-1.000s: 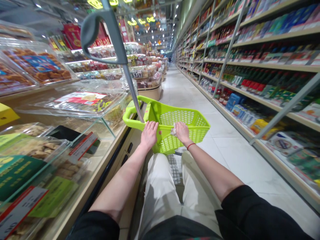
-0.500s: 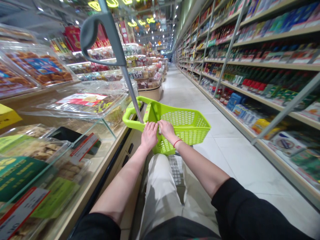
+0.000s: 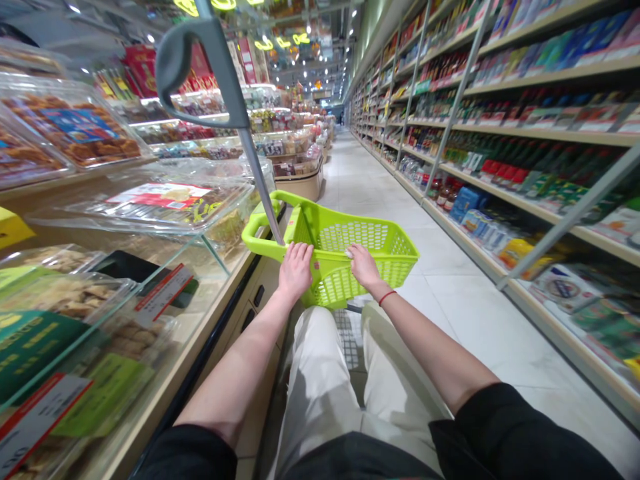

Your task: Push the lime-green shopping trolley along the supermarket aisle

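A bright green plastic shopping basket with perforated walls and a rolling frame stands in front of my legs. My left hand is closed over its near rim, toward the left end. Farther right along that rim is my right hand, fingers pinched around a small white thing that touches the rim; its kind is too small to make out. A red cord circles my right wrist. From the basket's left end rises a metal pole topped by a grey loop handle.
At the left, a glass-edged display counter carries clear boxes of snacks and price tags. Long shelves of packaged goods line the right. A pale tiled aisle runs ahead between them.
My right hand has slid right along the basket's near rim, away from my left hand. The left hand keeps its place on the rim. The view has shifted slightly.
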`<action>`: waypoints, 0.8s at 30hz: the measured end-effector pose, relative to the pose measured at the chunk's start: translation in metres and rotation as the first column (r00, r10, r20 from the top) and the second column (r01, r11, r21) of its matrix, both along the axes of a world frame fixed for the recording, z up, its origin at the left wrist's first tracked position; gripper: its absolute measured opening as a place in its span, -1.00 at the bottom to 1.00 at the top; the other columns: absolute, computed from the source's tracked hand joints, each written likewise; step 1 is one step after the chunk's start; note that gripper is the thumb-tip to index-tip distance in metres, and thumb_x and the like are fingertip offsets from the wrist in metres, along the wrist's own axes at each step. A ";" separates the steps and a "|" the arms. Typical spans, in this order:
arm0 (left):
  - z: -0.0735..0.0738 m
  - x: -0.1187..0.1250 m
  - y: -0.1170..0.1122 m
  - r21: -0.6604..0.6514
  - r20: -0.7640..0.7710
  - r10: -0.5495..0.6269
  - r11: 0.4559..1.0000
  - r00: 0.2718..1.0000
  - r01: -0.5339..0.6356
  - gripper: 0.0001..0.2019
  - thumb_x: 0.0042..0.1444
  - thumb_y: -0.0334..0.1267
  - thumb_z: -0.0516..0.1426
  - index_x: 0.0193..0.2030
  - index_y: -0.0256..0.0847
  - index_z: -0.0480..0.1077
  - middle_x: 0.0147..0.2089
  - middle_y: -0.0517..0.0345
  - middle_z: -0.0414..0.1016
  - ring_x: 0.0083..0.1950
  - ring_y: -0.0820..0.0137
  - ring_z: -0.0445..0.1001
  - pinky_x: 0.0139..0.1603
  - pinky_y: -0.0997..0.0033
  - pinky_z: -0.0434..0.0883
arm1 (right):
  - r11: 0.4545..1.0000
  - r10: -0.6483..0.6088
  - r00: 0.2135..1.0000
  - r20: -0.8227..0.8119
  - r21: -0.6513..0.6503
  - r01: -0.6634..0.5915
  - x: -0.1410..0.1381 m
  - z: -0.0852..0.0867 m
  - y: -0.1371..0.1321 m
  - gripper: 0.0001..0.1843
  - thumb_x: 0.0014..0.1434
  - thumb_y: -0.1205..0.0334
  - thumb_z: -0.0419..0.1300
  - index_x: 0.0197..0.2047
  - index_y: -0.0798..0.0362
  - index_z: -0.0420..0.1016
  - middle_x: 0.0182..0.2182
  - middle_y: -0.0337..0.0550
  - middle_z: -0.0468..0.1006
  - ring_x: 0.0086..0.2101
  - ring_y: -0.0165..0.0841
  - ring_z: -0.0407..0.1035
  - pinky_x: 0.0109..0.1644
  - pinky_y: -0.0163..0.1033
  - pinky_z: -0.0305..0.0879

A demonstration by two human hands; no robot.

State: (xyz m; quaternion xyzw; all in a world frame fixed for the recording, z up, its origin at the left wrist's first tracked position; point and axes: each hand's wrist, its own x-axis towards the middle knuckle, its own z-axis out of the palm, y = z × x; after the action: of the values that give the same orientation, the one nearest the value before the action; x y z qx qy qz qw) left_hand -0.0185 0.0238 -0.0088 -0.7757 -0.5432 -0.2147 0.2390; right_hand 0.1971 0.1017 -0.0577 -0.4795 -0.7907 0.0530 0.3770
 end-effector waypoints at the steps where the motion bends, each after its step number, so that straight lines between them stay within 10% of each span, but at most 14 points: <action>1: 0.000 0.001 0.000 0.004 0.002 0.000 1.000 1.000 0.000 -0.41 0.05 -0.47 0.06 0.29 -0.40 0.31 0.22 -0.24 0.43 0.35 0.05 0.30 0.50 -0.06 0.07 | 0.997 -0.066 0.998 -0.016 -0.029 0.066 -0.001 0.001 -0.001 -0.46 0.11 0.58 -0.05 0.10 0.24 0.51 0.06 0.19 0.50 0.07 -0.12 0.38 0.25 -0.03 0.28; 11: -0.003 0.002 0.002 0.035 -0.013 0.008 0.999 1.000 -0.007 -0.50 0.18 -0.37 0.04 0.27 -0.37 0.33 0.22 -0.22 0.45 0.34 0.04 0.33 0.46 -0.09 0.13 | 1.000 0.016 0.985 -0.174 0.004 -0.016 -0.108 0.029 -0.024 -0.51 0.29 0.45 -0.08 0.23 0.20 0.38 0.14 0.17 0.51 0.15 -0.19 0.38 0.30 -0.05 0.27; 17: -0.003 0.002 0.002 0.048 -0.008 0.017 0.999 1.000 -0.016 -0.46 0.13 -0.42 0.05 0.29 -0.36 0.32 0.21 -0.22 0.45 0.35 0.04 0.32 0.46 -0.12 0.13 | 0.987 0.122 0.993 0.003 0.101 -0.122 -0.077 0.012 -0.026 -0.37 0.18 0.58 -0.05 0.30 0.23 0.34 0.32 0.24 0.31 0.35 -0.19 0.13 0.45 0.06 0.04; 24: -0.002 0.004 0.000 0.018 0.004 0.016 1.000 1.000 -0.016 -0.41 0.05 -0.47 0.06 0.29 -0.42 0.31 0.22 -0.27 0.42 0.37 0.02 0.28 0.48 -0.10 0.11 | 0.995 -0.092 0.996 -0.019 0.035 0.093 -0.026 -0.009 -0.015 -0.35 0.16 0.63 -0.09 0.27 0.20 0.39 0.26 0.24 0.40 0.32 -0.16 0.18 0.43 0.14 0.02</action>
State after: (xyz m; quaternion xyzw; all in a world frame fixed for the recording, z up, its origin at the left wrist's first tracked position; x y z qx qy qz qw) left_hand -0.0143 0.0236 -0.0105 -0.7687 -0.5480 -0.2190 0.2467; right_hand 0.1709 0.0868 -0.0664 -0.5083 -0.7652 0.0255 0.3942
